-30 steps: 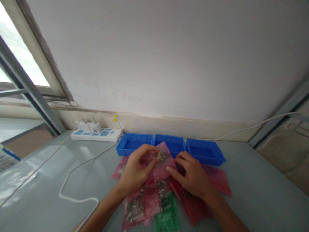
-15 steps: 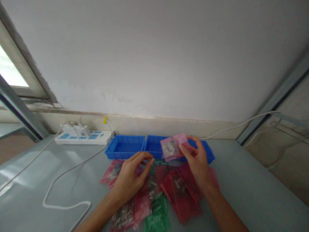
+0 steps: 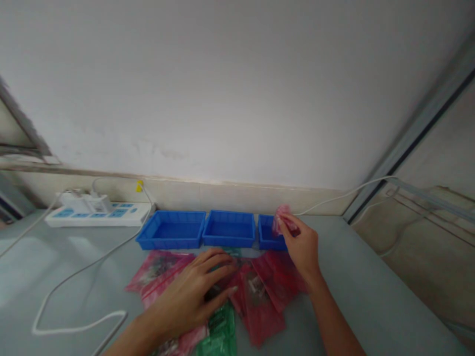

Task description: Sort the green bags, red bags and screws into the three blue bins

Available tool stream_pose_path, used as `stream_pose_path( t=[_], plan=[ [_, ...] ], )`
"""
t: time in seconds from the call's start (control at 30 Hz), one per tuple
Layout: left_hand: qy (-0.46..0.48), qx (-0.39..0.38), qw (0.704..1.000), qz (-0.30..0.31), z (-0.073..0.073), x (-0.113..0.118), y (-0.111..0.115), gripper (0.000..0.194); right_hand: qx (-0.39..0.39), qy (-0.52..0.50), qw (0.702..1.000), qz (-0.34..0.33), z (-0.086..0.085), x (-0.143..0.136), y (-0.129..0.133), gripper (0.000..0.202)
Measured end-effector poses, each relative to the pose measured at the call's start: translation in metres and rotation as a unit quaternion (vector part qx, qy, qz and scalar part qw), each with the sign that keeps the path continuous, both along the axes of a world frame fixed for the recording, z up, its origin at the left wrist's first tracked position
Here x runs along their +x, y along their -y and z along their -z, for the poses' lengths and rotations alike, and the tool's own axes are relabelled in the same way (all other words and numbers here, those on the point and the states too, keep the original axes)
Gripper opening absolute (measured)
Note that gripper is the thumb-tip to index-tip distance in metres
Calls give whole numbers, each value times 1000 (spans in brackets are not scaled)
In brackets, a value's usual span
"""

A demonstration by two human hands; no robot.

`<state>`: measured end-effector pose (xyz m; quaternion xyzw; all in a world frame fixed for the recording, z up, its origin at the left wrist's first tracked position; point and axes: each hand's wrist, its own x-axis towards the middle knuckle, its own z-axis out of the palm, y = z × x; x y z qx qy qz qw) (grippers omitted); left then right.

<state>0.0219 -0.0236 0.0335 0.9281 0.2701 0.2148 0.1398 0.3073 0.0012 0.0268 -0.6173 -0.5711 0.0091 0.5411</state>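
Pinched in my right hand (image 3: 302, 242) is a small pink plastic bag (image 3: 281, 221), held above the right blue tray (image 3: 265, 232); its contents are hard to make out now. My left hand (image 3: 200, 287) hovers over or rests on the pile, fingers apart and holding nothing. Around it lie several pink bags (image 3: 260, 306) with small metallic-looking parts inside. A green bag (image 3: 221, 331) shows below my left fingers, partly covered. The left blue tray (image 3: 170, 245) and the middle blue tray (image 3: 229, 241) stand in a row behind the pile.
A white power strip (image 3: 126, 217) with plugged-in chargers sits at the back left. Its white cable (image 3: 74, 330) loops across the grey table (image 3: 356, 301). The wall (image 3: 237, 99) rises behind the trays, and a metal post (image 3: 374, 188) stands at the right.
My right hand has carried the pink bag over the right tray, and the bag has turned and crumpled. My left hand has lowered and spread over the pile. The view has swung right.
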Motion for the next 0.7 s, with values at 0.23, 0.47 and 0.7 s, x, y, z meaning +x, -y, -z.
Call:
stream_pose_path(
  t=[0.23, 0.47, 0.7],
  plan=[
    [-2, -6, 1000, 0, 2, -1, -1, 28, -18, -128, 991, -30, -2, 15, -3, 36],
    [-10, -16, 1000, -3, 1, 1, -1, 28, -120, 166, 978, 29, 11, 22, 0, 26],
    [-72, -12, 997, -26, -32, 37, -6, 36, -126, 292, 944, 88, 4, 19, 5, 29]
  ],
)
